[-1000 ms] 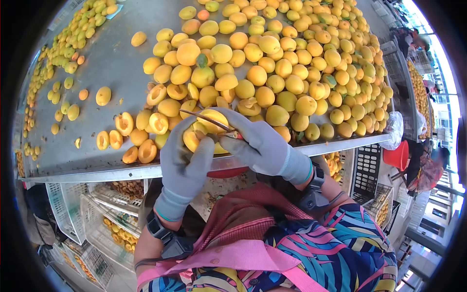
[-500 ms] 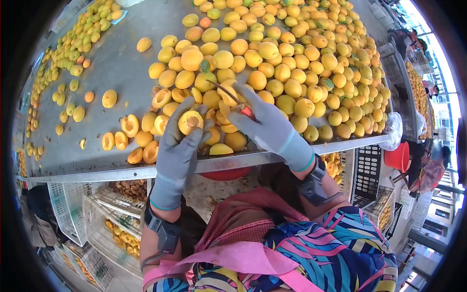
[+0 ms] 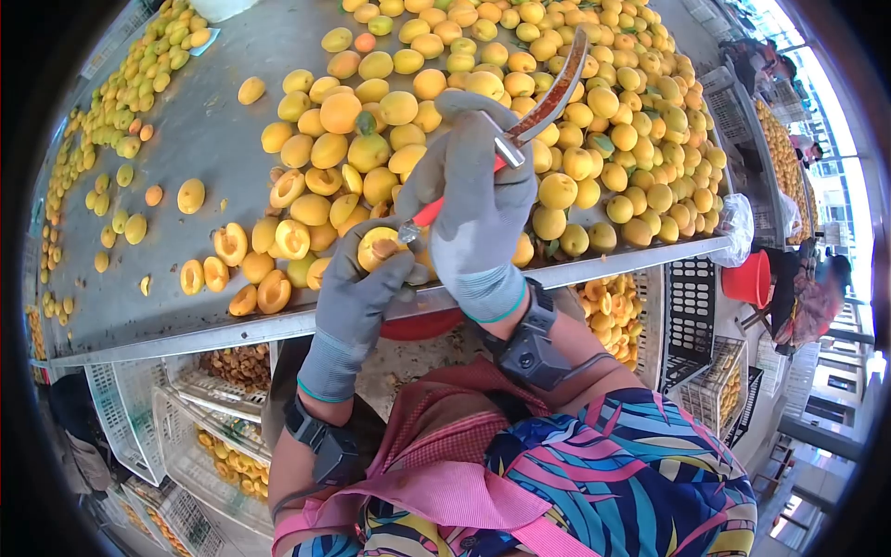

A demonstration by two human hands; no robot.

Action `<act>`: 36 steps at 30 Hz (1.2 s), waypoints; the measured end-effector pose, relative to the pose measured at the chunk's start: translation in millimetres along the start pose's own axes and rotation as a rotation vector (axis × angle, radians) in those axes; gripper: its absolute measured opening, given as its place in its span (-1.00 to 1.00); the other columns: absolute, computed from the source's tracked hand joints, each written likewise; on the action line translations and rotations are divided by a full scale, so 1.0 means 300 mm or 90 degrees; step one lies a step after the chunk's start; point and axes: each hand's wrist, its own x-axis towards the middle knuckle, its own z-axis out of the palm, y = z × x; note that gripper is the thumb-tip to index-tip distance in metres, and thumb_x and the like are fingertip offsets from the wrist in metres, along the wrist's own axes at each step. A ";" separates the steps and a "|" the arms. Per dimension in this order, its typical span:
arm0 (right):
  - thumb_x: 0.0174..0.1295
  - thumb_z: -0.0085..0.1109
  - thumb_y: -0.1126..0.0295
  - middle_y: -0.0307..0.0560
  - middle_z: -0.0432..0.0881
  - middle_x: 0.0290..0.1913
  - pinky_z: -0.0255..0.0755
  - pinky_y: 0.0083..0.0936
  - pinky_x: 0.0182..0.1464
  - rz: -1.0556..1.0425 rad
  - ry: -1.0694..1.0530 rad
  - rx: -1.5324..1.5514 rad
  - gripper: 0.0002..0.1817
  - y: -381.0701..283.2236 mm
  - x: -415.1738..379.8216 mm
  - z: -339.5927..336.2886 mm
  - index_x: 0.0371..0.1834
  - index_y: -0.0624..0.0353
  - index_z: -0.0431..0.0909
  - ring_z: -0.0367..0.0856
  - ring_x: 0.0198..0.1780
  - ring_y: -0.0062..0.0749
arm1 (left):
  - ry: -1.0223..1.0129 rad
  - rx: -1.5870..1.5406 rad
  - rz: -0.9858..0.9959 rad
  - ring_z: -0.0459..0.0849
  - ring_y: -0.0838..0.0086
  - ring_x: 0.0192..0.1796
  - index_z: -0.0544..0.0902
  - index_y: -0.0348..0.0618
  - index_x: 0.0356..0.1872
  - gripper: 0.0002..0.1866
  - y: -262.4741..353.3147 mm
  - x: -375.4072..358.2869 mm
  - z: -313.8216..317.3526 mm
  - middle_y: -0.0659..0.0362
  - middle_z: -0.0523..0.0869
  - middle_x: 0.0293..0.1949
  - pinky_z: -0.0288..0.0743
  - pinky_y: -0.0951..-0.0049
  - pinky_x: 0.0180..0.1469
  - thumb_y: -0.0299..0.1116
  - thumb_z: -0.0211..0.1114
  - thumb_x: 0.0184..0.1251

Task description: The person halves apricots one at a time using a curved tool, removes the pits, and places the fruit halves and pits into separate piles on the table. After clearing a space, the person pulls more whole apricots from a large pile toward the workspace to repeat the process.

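Observation:
My left hand (image 3: 371, 278), in a grey glove, is closed around a cut apricot half (image 3: 379, 247) whose brown pit shows on the upturned face. In my right hand (image 3: 483, 200), gloved too, is a red-handled curved knife (image 3: 557, 93); its blade points up and away to the right. The small metal tip at the handle's other end meets the edge of the apricot half by the pit. Just beyond my hands lie whole apricots (image 3: 368, 151) and several cut halves (image 3: 292, 239) on the metal table (image 3: 223, 130).
The table's raised metal edge (image 3: 232, 331) runs in front of me. Below it stand white crates (image 3: 176, 436) of apricot halves, a black crate (image 3: 689, 316) and a red bucket (image 3: 748, 278). A clear plastic bag (image 3: 736, 227) hangs at the right corner. Another person (image 3: 817, 302) sits far right.
My right hand has turned over and moved left, so the knife's blade now points up-right and its handle end reaches the apricot half. My left hand stays closed on the fruit, slightly lower.

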 end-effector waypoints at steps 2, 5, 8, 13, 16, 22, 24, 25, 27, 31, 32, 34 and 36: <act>0.35 0.02 0.40 -0.27 0.50 -0.56 0.22 -0.76 -0.66 -0.025 0.006 0.017 -0.79 0.030 -0.010 0.010 -0.04 0.26 0.44 0.37 -0.69 -0.76 | 0.002 0.007 -0.008 0.66 0.61 -0.29 0.37 -0.22 0.15 -0.56 -0.013 -0.006 0.006 0.18 0.62 -0.15 0.57 0.67 -0.33 -0.43 0.26 0.27; 0.25 0.11 0.45 -0.23 0.55 -0.35 0.35 -0.75 -0.52 -0.035 -0.027 0.000 -0.75 0.034 -0.029 0.019 -0.03 0.28 0.48 0.47 -0.56 -0.76 | -0.001 0.001 -0.015 0.62 0.65 -0.32 0.36 -0.22 0.13 -0.57 -0.025 -0.007 -0.004 0.22 0.60 -0.22 0.57 0.67 -0.34 -0.41 0.26 0.27; 0.18 0.15 0.48 -0.21 0.58 -0.30 0.45 -0.67 -0.36 -0.158 -0.092 -0.165 -0.73 0.065 -0.034 -0.001 -0.05 0.31 0.51 0.56 -0.41 -0.65 | -0.004 -0.009 0.003 0.60 0.67 -0.35 0.36 -0.21 0.11 -0.58 -0.028 -0.012 -0.007 0.24 0.58 -0.25 0.55 0.69 -0.36 -0.41 0.26 0.28; 0.09 0.18 0.47 -0.09 0.67 -0.24 0.46 -0.62 -0.25 -0.273 -0.170 -0.263 -0.70 0.068 -0.057 -0.003 -0.09 0.31 0.52 0.58 -0.34 -0.54 | 0.037 -0.028 0.032 0.56 0.71 -0.41 0.37 -0.19 0.08 -0.61 -0.051 -0.009 0.013 0.26 0.58 -0.30 0.46 0.74 -0.46 -0.41 0.25 0.28; 0.05 0.20 0.45 -0.08 0.67 -0.25 0.47 -0.61 -0.25 -0.178 -0.108 -0.218 -0.69 0.075 -0.062 0.005 -0.11 0.30 0.53 0.61 -0.33 -0.48 | 0.037 -0.001 0.066 0.57 0.71 -0.43 0.37 -0.17 0.08 -0.62 -0.057 -0.009 0.008 0.25 0.57 -0.32 0.45 0.73 -0.49 -0.41 0.24 0.28; 0.09 0.18 0.49 -0.11 0.63 -0.24 0.45 -0.62 -0.27 -0.175 -0.102 -0.227 -0.73 0.074 -0.065 -0.014 -0.13 0.32 0.54 0.57 -0.32 -0.56 | 0.050 -0.016 0.049 0.58 0.68 -0.45 0.37 -0.18 0.08 -0.61 -0.041 -0.016 0.027 0.23 0.56 -0.30 0.50 0.68 -0.48 -0.39 0.25 0.28; 0.11 0.19 0.47 -0.11 0.62 -0.21 0.45 -0.62 -0.31 -0.131 -0.116 -0.228 -0.72 0.074 -0.063 -0.033 -0.11 0.36 0.52 0.58 -0.34 -0.54 | 0.050 -0.069 0.033 0.56 0.70 -0.47 0.37 -0.17 0.09 -0.61 -0.040 -0.015 0.032 0.24 0.56 -0.32 0.46 0.69 -0.50 -0.38 0.25 0.28; 0.17 0.14 0.46 -0.14 0.62 -0.23 0.42 -0.66 -0.39 -0.206 -0.109 -0.245 -0.74 0.089 -0.050 -0.032 -0.11 0.39 0.51 0.56 -0.41 -0.59 | 0.052 -0.072 0.035 0.56 0.70 -0.47 0.37 -0.17 0.09 -0.61 -0.051 -0.010 0.034 0.24 0.56 -0.32 0.46 0.69 -0.50 -0.38 0.25 0.28; 0.21 0.09 0.46 -0.15 0.60 -0.31 0.39 -0.69 -0.43 -0.182 -0.102 -0.234 -0.73 0.075 -0.058 -0.028 -0.08 0.40 0.48 0.54 -0.46 -0.62 | 0.078 -0.065 0.059 0.55 0.70 -0.47 0.37 -0.19 0.09 -0.62 -0.078 0.003 0.036 0.25 0.56 -0.32 0.46 0.69 -0.48 -0.39 0.23 0.30; 0.29 -0.02 0.44 -0.18 0.56 -0.49 0.30 -0.74 -0.52 -0.125 -0.093 -0.165 -0.71 0.038 -0.057 -0.006 -0.01 0.43 0.41 0.49 -0.56 -0.68 | 0.051 -0.102 0.062 0.54 0.71 -0.47 0.37 -0.19 0.08 -0.63 -0.081 0.004 0.043 0.26 0.57 -0.32 0.47 0.68 -0.46 -0.41 0.23 0.30; 0.30 -0.03 0.44 -0.19 0.54 -0.53 0.29 -0.75 -0.53 -0.110 -0.101 -0.116 -0.70 0.036 -0.054 -0.004 0.00 0.43 0.40 0.48 -0.57 -0.68 | 0.059 -0.099 0.071 0.54 0.71 -0.47 0.38 -0.19 0.07 -0.64 -0.084 0.008 0.046 0.26 0.57 -0.33 0.46 0.69 -0.47 -0.41 0.24 0.29; 0.31 -0.04 0.44 -0.21 0.53 -0.54 0.28 -0.74 -0.54 -0.163 -0.094 -0.177 -0.71 0.046 -0.050 -0.011 -0.01 0.43 0.41 0.48 -0.58 -0.68 | 0.066 -0.099 0.081 0.54 0.71 -0.48 0.38 -0.18 0.06 -0.64 -0.081 0.010 0.048 0.26 0.58 -0.34 0.45 0.69 -0.48 -0.42 0.25 0.28; 0.32 -0.06 0.43 -0.23 0.52 -0.56 0.27 -0.74 -0.54 -0.216 -0.085 -0.236 -0.73 0.048 -0.045 -0.016 -0.02 0.42 0.41 0.47 -0.59 -0.69 | 0.053 -0.118 0.036 0.54 0.72 -0.49 0.39 -0.16 0.03 -0.65 -0.063 0.004 0.045 0.26 0.58 -0.36 0.43 0.71 -0.50 -0.43 0.26 0.27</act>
